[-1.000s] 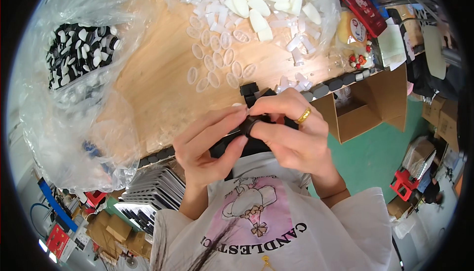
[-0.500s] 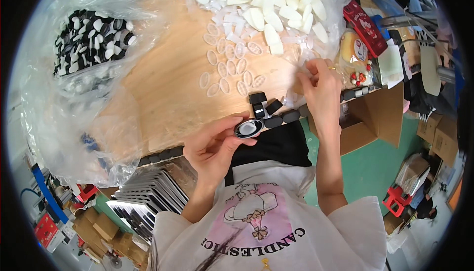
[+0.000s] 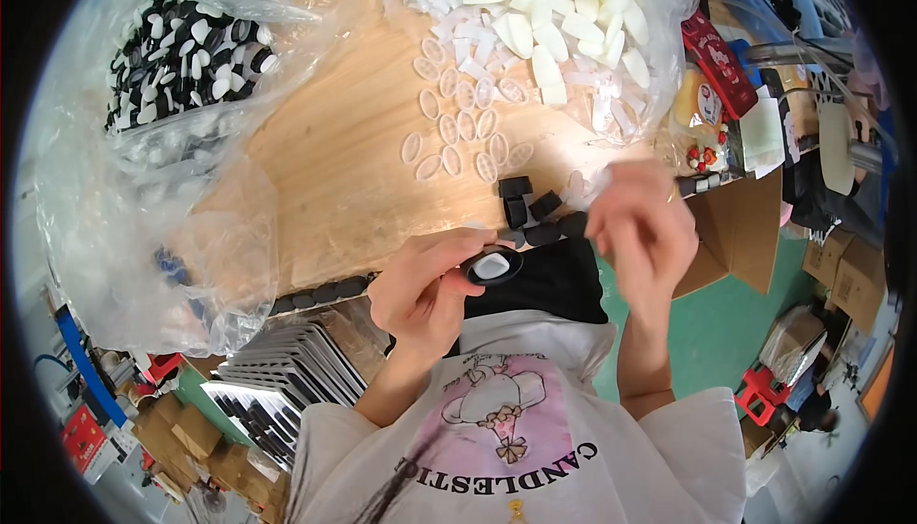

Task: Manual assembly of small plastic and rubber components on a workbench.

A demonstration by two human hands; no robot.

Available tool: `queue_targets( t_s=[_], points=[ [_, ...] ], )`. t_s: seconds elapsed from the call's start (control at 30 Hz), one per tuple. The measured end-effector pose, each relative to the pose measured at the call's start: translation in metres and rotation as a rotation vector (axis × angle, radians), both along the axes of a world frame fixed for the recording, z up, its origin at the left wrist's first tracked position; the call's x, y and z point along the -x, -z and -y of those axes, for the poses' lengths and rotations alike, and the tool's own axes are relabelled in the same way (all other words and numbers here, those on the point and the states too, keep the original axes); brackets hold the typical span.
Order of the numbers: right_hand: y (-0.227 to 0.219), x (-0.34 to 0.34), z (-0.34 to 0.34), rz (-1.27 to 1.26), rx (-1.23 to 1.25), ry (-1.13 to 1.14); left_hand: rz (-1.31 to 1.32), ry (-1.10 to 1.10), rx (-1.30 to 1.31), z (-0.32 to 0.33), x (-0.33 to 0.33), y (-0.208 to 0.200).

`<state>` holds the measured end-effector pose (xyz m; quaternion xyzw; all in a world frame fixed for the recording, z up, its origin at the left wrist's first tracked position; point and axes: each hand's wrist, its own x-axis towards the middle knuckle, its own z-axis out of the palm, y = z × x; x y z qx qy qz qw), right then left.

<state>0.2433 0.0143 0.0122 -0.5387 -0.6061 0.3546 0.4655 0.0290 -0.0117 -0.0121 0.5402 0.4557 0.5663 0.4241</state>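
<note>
My left hand (image 3: 420,285) pinches a black oval part (image 3: 514,262) by its side, just off the table's front edge. A white piece (image 3: 491,266) sits inside its oval opening. My right hand (image 3: 645,228) is in the air to the right of it, smeared by motion, so what its fingers hold, if anything, cannot be made out. Several small black parts (image 3: 515,186) lie on the tabletop beyond the left fingertips. Farther back are several clear oval rings (image 3: 465,125) lying flat.
A plastic bag (image 3: 196,156) of black and white pieces (image 3: 191,65) covers the table's left side. Pale oval pieces (image 3: 549,56) are heaped at the back. A red box (image 3: 718,65) stands at the right, with a cardboard box (image 3: 731,228) below the table edge.
My right hand has drawn back from the clear plastic bits on the right of the table, toward my body. My left hand keeps the black oval part, now slightly lower and turned.
</note>
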Motion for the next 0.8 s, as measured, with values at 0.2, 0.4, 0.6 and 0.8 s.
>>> queue_targets(
  t_s=[0.2,0.4,0.6,0.8],
  points=[
    [-0.035,0.030,-0.003,0.070,-0.179,-0.216,-0.052,0.083,-0.088,-0.004,0.001,-0.017],
    [-0.028,0.026,-0.004,0.173,-0.396,-0.248,-0.105,0.049,-0.095,-0.004,-0.003,-0.024],
    [-0.034,0.024,0.000,0.223,-0.393,-0.277,-0.375,0.056,-0.270,-0.014,0.002,-0.038],
    [-0.028,0.025,-0.001,0.180,-0.398,-0.254,-0.560,0.038,-0.284,-0.014,0.003,-0.046]
  ],
)
